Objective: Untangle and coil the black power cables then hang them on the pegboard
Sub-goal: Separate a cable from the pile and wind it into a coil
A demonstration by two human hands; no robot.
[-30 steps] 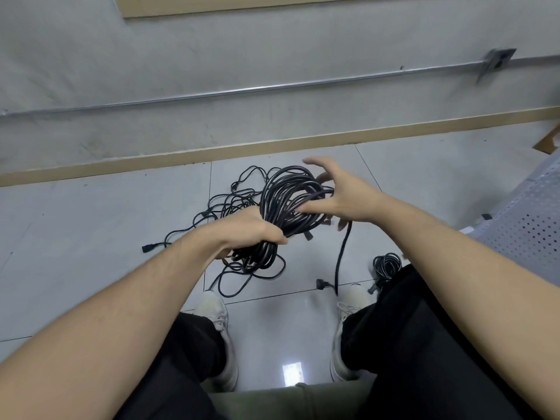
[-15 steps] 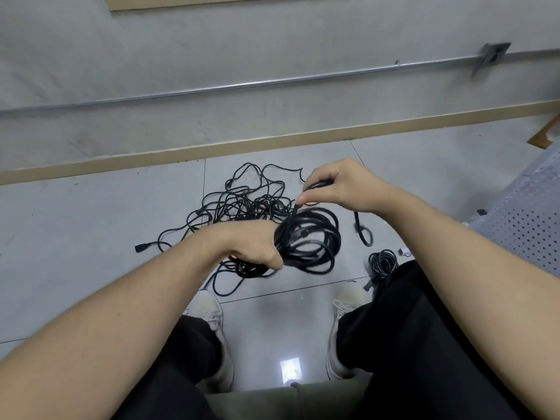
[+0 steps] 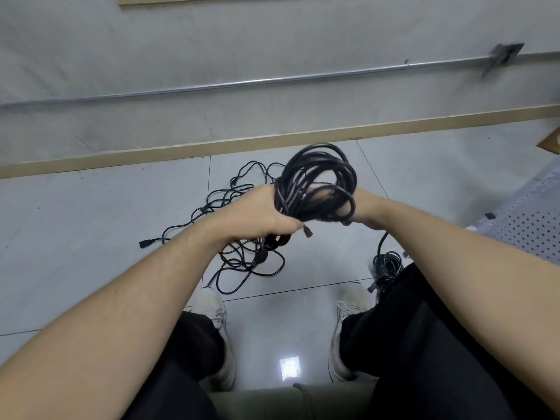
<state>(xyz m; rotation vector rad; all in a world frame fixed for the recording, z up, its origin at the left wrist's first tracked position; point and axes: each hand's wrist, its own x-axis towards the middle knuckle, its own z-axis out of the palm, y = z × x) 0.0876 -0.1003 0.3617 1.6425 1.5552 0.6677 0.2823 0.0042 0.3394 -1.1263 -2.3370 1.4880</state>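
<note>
My left hand [image 3: 257,212] grips a thick coil of black power cable [image 3: 318,177], held up in front of me above the floor. A plug end [image 3: 306,231] sticks out by the left thumb. My right hand [image 3: 365,203] is just behind the coil's right side, its fingers mostly hidden by the loops. It holds a loose strand [image 3: 382,239] that drops from it toward the floor. More tangled black cable [image 3: 233,192] lies on the tiles beyond and below my left hand.
A small coiled cable [image 3: 389,263] lies on the floor by my right knee. The grey perforated pegboard [image 3: 533,228] is at the right edge. A wall with a metal conduit [image 3: 272,81] and a wooden skirting is ahead. My feet rest on the tiles.
The coil has been lifted and tipped upright. My right hand moved from above the coil to behind its right side, carrying the strand round it.
</note>
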